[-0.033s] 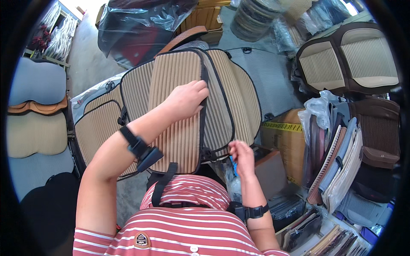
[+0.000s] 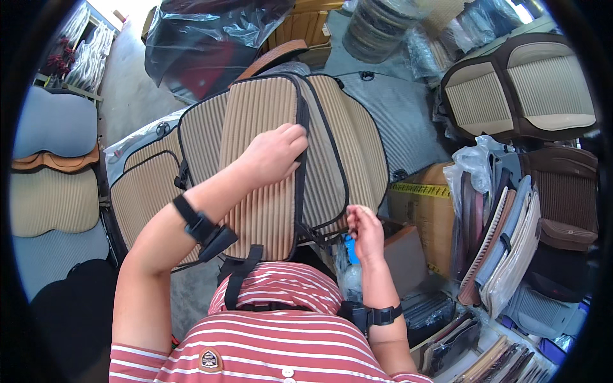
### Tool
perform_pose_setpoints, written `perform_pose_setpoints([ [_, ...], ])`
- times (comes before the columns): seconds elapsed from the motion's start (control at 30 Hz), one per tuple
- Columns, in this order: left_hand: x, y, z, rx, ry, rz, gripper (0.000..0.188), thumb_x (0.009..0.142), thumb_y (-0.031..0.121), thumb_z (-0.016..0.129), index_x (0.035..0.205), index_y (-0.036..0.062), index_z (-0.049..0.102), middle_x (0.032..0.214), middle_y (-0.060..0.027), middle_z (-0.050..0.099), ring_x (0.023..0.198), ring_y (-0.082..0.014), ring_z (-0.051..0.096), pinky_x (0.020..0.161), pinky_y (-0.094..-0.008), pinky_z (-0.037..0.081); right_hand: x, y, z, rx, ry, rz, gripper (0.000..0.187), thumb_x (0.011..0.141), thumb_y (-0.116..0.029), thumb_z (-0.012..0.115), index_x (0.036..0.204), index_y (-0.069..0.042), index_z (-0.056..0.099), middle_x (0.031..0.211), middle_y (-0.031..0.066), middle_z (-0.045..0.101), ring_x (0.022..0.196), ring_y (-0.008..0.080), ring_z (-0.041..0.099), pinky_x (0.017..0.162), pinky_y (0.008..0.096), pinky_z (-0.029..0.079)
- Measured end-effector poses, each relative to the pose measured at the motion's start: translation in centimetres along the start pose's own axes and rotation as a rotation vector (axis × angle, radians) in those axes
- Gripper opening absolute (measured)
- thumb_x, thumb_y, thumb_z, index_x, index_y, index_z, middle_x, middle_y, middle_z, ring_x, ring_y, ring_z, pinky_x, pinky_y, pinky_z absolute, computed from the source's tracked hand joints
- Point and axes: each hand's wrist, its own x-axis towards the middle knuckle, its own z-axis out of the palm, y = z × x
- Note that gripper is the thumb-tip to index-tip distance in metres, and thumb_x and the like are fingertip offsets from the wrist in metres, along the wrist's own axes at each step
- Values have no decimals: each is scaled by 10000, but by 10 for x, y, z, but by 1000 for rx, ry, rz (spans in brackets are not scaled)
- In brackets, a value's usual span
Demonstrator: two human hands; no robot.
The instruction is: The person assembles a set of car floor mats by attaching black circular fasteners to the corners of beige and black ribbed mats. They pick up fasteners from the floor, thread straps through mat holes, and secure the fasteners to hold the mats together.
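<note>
In front of me stands a tan ribbed seat cover (image 2: 258,115) with black edging, upright against my waist. My left hand (image 2: 274,153) reaches across its face, closed on its right edge with the fingers curled over the black border. Behind that edge shows a grey ribbed panel (image 2: 324,166), also edged in black. My right hand (image 2: 365,231) is beside the panel's lower corner, fingers loosely bent, with nothing visible in them. A thin black strap (image 2: 313,231) lies just left of it. Another black strap (image 2: 242,277) hangs from the cover's bottom over my shirt.
More tan ribbed covers (image 2: 143,201) lie behind and to the left. Cushions (image 2: 54,121) are stacked at far left. On the right stand a taped cardboard box (image 2: 418,220) and a row of upright covers (image 2: 504,239). A plastic-wrapped dark bundle (image 2: 204,48) sits at the back.
My right hand has shifted slightly right, away from the panel's corner and the thin strap. My left hand keeps its hold, moving a little left with the cover.
</note>
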Motion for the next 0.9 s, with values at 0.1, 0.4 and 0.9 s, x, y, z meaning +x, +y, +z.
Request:
perform_pose_setpoints([
  [0.1, -20, 10, -15, 100, 179, 84, 246, 592, 85, 654, 814, 38, 560, 924, -90, 534, 926, -266, 524, 794, -354, 456, 4, -25, 11, 382, -218, 102, 354, 749, 2, 481, 1096, 3, 545, 917, 60, 583, 782, 162, 521, 605, 240, 397],
  [0.4, -68, 31, -55, -197, 271, -192, 189, 593, 96, 638, 719, 3, 531, 815, -99, 541, 825, -286, 524, 738, -334, 446, 4, -39, 91, 455, -386, 28, 299, 806, 65, 519, 1097, 28, 575, 946, 81, 621, 807, 127, 577, 654, 220, 446],
  [0.9, -114, 41, -38, -1652, 311, -757, 227, 907, 152, 442, 1020, 38, 603, 671, 6, 551, 507, -21, 376, 473, -157, 292, -24, -49, 182, -550, -260, -950, 206, 825, 66, 497, 966, -1, 632, 913, 78, 567, 811, 168, 571, 714, 265, 479],
])
